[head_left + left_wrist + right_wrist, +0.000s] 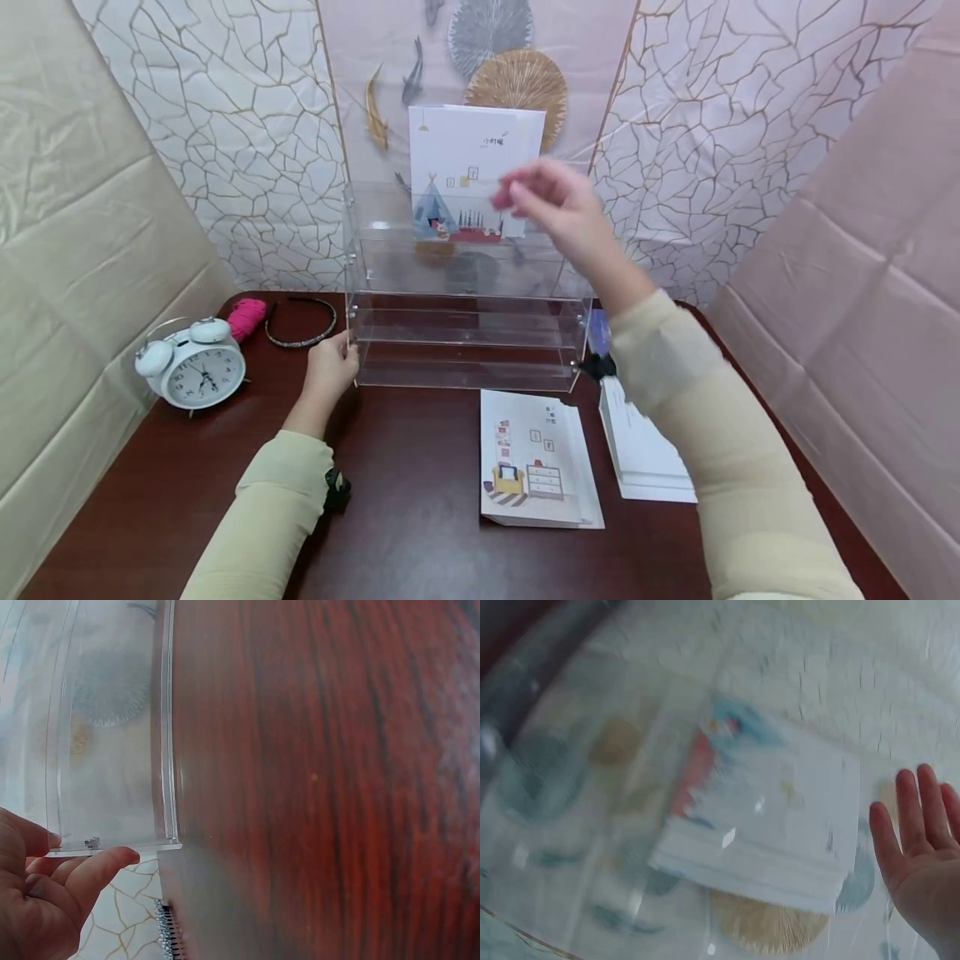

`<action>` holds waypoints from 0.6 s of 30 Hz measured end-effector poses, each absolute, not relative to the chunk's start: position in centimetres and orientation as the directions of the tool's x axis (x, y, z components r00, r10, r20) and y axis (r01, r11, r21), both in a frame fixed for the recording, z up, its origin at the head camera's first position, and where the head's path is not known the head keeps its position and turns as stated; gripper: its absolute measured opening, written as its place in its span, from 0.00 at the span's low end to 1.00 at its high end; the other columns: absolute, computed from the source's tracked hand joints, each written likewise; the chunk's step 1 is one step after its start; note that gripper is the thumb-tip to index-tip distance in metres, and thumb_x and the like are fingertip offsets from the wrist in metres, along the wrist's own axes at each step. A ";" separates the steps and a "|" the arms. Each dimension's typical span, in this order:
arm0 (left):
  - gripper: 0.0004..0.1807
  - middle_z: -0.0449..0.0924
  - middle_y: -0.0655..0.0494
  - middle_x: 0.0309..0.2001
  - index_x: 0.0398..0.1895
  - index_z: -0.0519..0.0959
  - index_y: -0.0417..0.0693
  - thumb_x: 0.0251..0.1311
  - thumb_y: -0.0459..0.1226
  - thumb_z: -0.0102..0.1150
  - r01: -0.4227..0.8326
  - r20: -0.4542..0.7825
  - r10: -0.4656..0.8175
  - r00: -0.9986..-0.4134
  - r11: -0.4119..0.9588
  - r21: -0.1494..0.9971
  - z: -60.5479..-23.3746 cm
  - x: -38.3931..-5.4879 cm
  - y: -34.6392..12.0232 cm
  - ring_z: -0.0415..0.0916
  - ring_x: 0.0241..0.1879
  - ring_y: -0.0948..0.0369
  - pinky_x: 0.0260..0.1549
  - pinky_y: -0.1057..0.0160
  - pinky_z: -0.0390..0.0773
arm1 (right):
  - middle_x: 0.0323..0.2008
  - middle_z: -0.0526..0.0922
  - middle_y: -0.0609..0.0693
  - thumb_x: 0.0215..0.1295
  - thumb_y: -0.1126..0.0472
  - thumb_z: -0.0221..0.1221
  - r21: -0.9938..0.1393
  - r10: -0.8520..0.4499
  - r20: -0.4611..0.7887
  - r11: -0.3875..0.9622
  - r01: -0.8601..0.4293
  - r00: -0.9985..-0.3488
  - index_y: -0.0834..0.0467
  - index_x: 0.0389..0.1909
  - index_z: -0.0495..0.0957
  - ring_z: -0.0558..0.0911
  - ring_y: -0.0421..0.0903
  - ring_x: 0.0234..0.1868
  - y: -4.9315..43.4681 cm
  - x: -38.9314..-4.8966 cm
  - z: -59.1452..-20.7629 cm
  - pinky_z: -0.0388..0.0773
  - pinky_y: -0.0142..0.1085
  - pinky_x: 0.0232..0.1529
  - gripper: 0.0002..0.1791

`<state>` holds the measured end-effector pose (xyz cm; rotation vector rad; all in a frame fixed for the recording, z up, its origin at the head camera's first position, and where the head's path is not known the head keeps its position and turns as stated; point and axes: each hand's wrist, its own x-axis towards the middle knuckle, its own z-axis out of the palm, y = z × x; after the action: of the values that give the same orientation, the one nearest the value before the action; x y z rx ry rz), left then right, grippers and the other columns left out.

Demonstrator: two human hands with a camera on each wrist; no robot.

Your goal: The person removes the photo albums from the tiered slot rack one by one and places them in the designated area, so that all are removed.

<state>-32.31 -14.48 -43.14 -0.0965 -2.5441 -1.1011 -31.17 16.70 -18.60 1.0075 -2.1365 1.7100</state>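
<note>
A clear acrylic display rack (465, 375) with several tiers stands on the dark wooden table. My left hand (330, 367) grips its lower left side panel; in the left wrist view, thumb and fingers (97, 877) lie on either side of the panel edge. A white booklet (457, 158) with a blue tent drawing stands upright on the rack's top tier. My right hand (551, 196) is raised in front of that booklet's right side, holding nothing. In the right wrist view its fingers (911, 806) are extended and apart from the booklet (780, 795).
Before the rack lies a stack of white booklets (525, 458) with a yellow armchair drawing. More white booklets (648, 446) lie to the right, partly behind my right sleeve. A white alarm clock (202, 371), pink yarn (246, 318) and a headband (300, 342) sit at the left.
</note>
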 end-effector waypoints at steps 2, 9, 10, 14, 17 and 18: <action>0.19 0.82 0.40 0.28 0.53 0.75 0.31 0.59 0.29 0.50 0.194 0.343 -0.082 -0.936 0.692 0.695 -43.2 -32.3 -14.6 0.75 0.25 0.51 0.31 0.51 0.74 | 0.39 0.81 0.59 0.65 0.67 0.54 -0.785 -0.262 0.590 0.036 -0.619 -0.764 0.65 0.45 0.76 0.79 0.53 0.43 16.3 -33.1 -16.9 0.74 0.42 0.48 0.09; 0.19 0.82 0.40 0.27 0.53 0.76 0.31 0.59 0.29 0.50 0.190 0.337 -0.086 -0.938 0.684 0.704 -43.1 -32.3 -14.6 0.74 0.24 0.52 0.31 0.51 0.74 | 0.44 0.78 0.55 0.63 0.66 0.58 -0.797 0.094 0.597 -0.050 -0.603 -0.797 0.62 0.47 0.74 0.76 0.47 0.44 16.9 -38.6 -14.0 0.72 0.38 0.43 0.11; 0.19 0.82 0.40 0.27 0.53 0.76 0.31 0.59 0.29 0.50 0.191 0.339 -0.087 -0.937 0.685 0.704 -43.1 -32.3 -14.6 0.74 0.24 0.52 0.31 0.51 0.74 | 0.46 0.77 0.54 0.63 0.65 0.58 -0.809 0.132 0.576 -0.048 -0.586 -0.806 0.61 0.48 0.73 0.75 0.45 0.45 17.2 -39.0 -14.0 0.71 0.37 0.43 0.13; 0.18 0.82 0.40 0.28 0.52 0.76 0.31 0.58 0.28 0.51 0.193 0.342 -0.089 -0.935 0.682 0.705 -43.1 -32.3 -14.5 0.74 0.25 0.51 0.32 0.50 0.74 | 0.55 0.71 0.50 0.65 0.57 0.57 -0.875 0.190 0.469 -0.033 -0.483 -0.863 0.57 0.58 0.67 0.71 0.41 0.53 18.1 -40.3 -14.7 0.68 0.33 0.49 0.22; 0.18 0.82 0.40 0.29 0.52 0.76 0.31 0.58 0.28 0.51 0.196 0.350 -0.093 -0.932 0.683 0.704 -43.1 -32.3 -14.5 0.75 0.27 0.50 0.33 0.50 0.74 | 0.60 0.68 0.50 0.66 0.51 0.56 -0.916 0.168 0.392 -0.017 -0.400 -0.905 0.56 0.64 0.62 0.67 0.41 0.59 18.4 -41.0 -15.8 0.65 0.34 0.56 0.29; 0.18 0.82 0.40 0.28 0.52 0.76 0.31 0.58 0.29 0.51 0.197 0.351 -0.093 -0.932 0.684 0.703 -43.1 -32.3 -14.5 0.75 0.27 0.50 0.33 0.50 0.74 | 0.61 0.66 0.50 0.66 0.50 0.55 -0.927 0.156 0.368 -0.012 -0.374 -0.917 0.56 0.66 0.60 0.67 0.42 0.60 18.5 -41.2 -16.2 0.63 0.36 0.58 0.31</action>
<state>-32.26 -14.51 -43.07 -0.0812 -2.5374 -1.1191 -41.22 18.48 -16.21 0.2266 -1.9059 1.9893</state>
